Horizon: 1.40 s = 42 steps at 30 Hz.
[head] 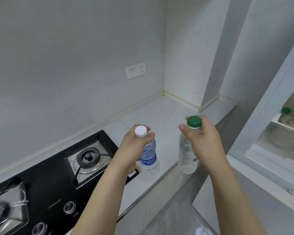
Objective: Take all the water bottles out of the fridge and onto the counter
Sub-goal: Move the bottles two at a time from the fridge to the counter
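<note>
Just one head cam here, wide-angle, looking forward and down, pretty close over the desk (161,112), fridge (278,126) at right.

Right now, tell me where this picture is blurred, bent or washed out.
Head view: wide-angle bending bows the wall corner and the fridge door; motion blur smears the near burner at lower left; the open fridge interior is washed out and soft; light is flat, with only faint shadows; the white-capped bottle and the green-capped bottle stay fairly sharp.
</note>
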Each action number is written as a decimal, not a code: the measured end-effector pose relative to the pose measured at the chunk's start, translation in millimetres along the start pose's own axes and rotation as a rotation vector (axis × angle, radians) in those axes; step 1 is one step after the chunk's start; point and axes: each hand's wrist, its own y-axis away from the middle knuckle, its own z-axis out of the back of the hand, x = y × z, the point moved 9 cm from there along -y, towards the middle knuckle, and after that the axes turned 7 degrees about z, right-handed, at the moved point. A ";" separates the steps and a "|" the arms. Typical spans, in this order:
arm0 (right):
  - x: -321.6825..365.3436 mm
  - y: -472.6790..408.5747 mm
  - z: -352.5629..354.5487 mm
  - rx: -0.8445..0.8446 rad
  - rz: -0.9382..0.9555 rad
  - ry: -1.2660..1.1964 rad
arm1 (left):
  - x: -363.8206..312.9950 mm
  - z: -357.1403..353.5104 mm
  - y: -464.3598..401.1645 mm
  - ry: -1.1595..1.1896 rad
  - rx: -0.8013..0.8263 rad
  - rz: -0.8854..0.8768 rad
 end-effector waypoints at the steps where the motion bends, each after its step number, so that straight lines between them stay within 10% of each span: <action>1: -2.2 3.4 -6.7 0.024 -0.004 -0.009 | 7.1 7.9 6.5 0.025 -0.036 0.010; 42: 286.7 438.7 -397.9 0.789 0.240 -0.277 | 241.7 497.2 431.0 0.323 -0.766 0.002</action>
